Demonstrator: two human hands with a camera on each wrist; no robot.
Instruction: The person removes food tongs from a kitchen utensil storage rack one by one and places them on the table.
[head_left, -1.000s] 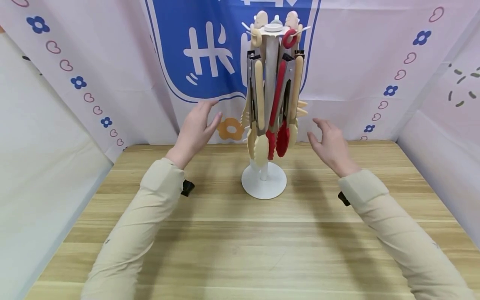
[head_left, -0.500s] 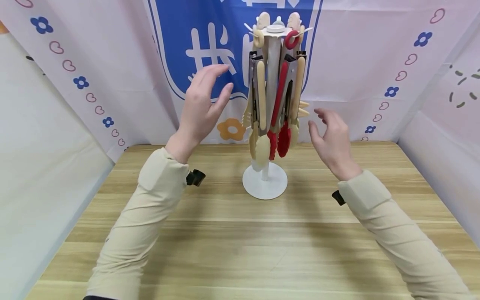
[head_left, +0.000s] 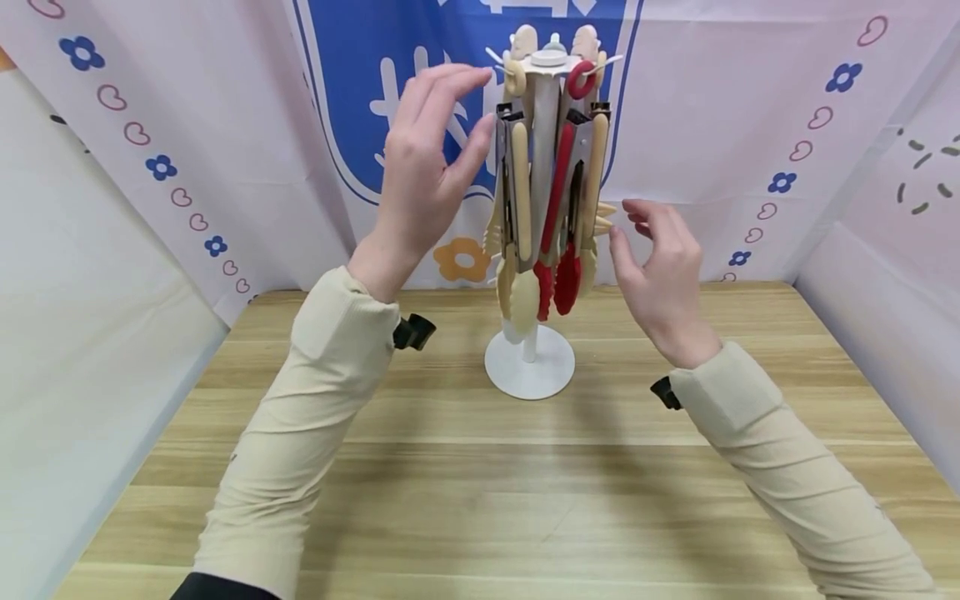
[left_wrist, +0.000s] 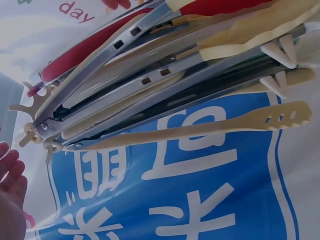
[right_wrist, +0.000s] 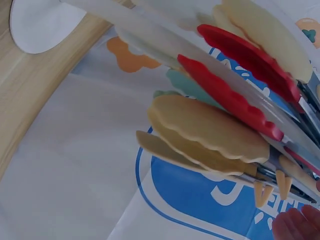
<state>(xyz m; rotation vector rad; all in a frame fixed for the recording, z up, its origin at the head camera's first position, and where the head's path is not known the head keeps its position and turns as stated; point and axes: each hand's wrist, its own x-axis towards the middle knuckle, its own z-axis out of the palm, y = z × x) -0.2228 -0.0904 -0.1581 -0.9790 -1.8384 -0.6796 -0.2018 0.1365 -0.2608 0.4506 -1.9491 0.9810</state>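
Note:
A white utensil stand (head_left: 529, 375) rises at the back middle of the table in the head view. From its top hooks hang red-tipped tongs (head_left: 557, 187), cream-handled tongs (head_left: 521, 192) and more cream tongs (head_left: 596, 175) on the right. A cream slotted turner (left_wrist: 270, 117) hangs there too, seen in the left wrist view. My left hand (head_left: 431, 150) is raised beside the stand's upper left, fingers extended near the hooks and holding nothing. Lower on the other side, my right hand (head_left: 663, 275) hovers near the cream prongs (head_left: 604, 218), loosely bent and without a grasp; contact cannot be told.
The stand rests on a wooden table (head_left: 480, 500). Close behind it hangs a white cloth backdrop (head_left: 697, 125) with a blue printed panel (head_left: 352, 100). White side walls (head_left: 90, 333) border the table left and right.
My left hand has risen from beside the hanging heads to the level of the stand's top and moved right. My right hand has risen slightly and come a little closer to the stand.

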